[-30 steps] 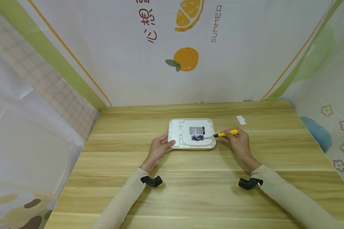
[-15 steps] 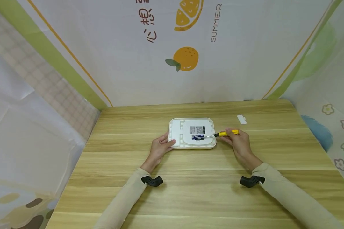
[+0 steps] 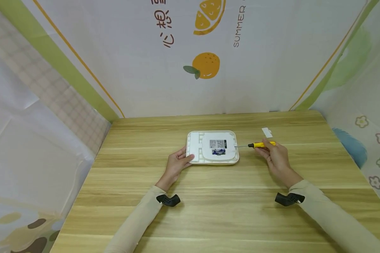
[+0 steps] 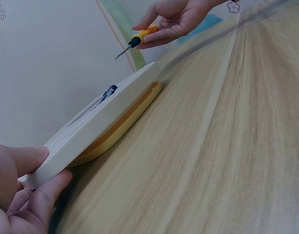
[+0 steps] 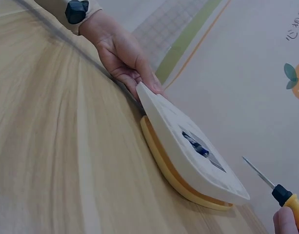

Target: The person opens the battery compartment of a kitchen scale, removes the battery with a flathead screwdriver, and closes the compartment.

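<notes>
Batteries (image 3: 218, 151), dark blue, lie set into the white case (image 3: 194, 142), which sits around the middle of the bench (image 3: 209, 211), toward its far edge. From where I sit, I see the case's flat face turned up, with a printed label (image 3: 216, 143) just beyond the batteries and a yellow part (image 4: 115, 139) beneath. The person's left hand (image 3: 175, 165) has its grip pinching the left end of the case, thumb on top and fingers underneath. The right hand (image 3: 278, 159) pinches a yellow-handled screwdriver (image 3: 258, 144), shaft pointing left. On my head camera the shaft's tip overlaps the case's right rim, but both wrist cameras show me that tip in the air, apart from the case. Near the right hand, farther back, I find a small white piece (image 3: 267, 132) lying flat on the bench. Behind, I see a cloth (image 3: 206, 98) printed with an orange.
</notes>
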Tool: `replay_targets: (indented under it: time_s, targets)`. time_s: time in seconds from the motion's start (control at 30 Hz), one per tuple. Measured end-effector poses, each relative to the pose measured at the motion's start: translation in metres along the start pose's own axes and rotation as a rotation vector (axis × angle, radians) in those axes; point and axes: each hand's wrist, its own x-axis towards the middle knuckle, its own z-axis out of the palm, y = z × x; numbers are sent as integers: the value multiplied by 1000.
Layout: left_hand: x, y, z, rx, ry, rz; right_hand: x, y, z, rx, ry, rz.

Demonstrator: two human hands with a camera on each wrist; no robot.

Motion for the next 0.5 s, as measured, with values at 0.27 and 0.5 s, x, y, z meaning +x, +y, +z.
replay_targets:
  time_s: [0.27,0.5]
  targets:
    - [0,0,0,-4,-6,-5,-1,-25,-17,10,14,-31]
    - [0,1,0,1,-9,-1,1,-41,-38,-35,53,-74]
